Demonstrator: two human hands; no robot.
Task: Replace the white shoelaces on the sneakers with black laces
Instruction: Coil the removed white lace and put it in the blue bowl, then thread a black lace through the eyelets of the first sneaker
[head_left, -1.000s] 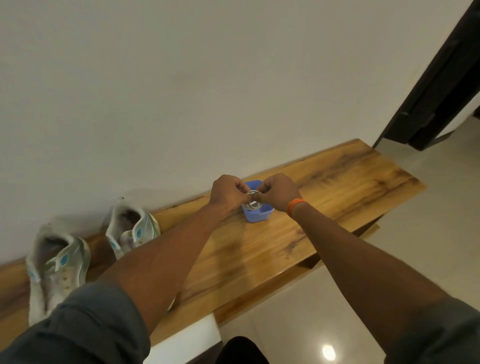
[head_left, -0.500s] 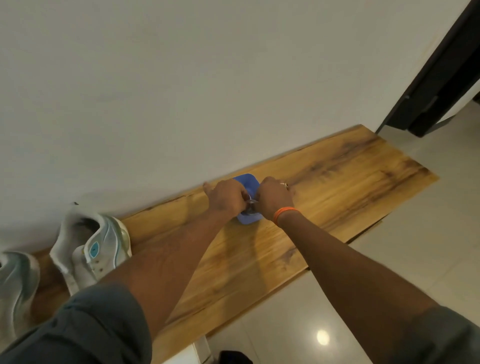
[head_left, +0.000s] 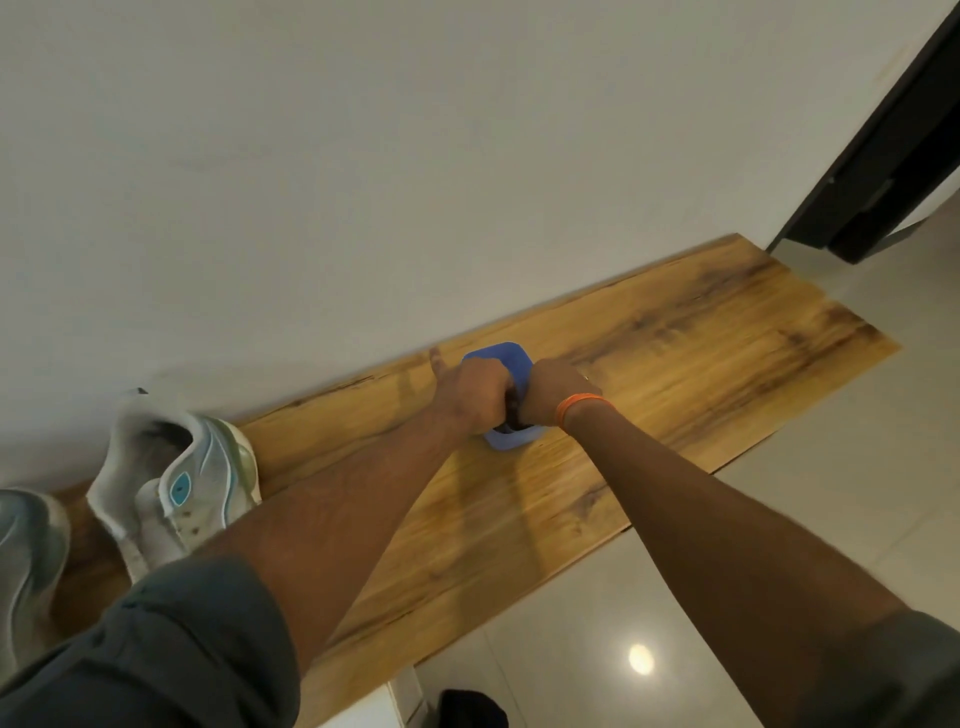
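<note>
Where both wrists meet, a blue container, contents hidden; left hand and right hand, fingers' grip unclear.

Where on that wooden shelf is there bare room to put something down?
Bare wood runs from the blue tub to the shelf's right end. The left end is crowded with sneakers; both hands cover the tub.
</note>
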